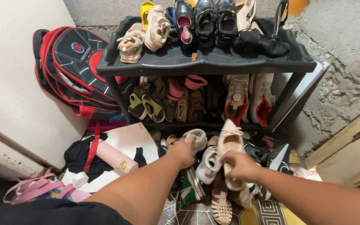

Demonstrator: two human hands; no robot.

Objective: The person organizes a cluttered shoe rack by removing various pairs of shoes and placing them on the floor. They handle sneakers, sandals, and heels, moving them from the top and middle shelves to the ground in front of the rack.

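Two hands (211,158), smooth cream shoe (230,146)

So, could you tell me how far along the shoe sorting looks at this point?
The top shelf of the black rack already carries a row of shoes, and the middle shelf is packed too. In hand: the right hand grips a cream shoe while the left hand grasps a grey shoe. Left: a loose pile of sandals and sneakers on the floor by the rack.
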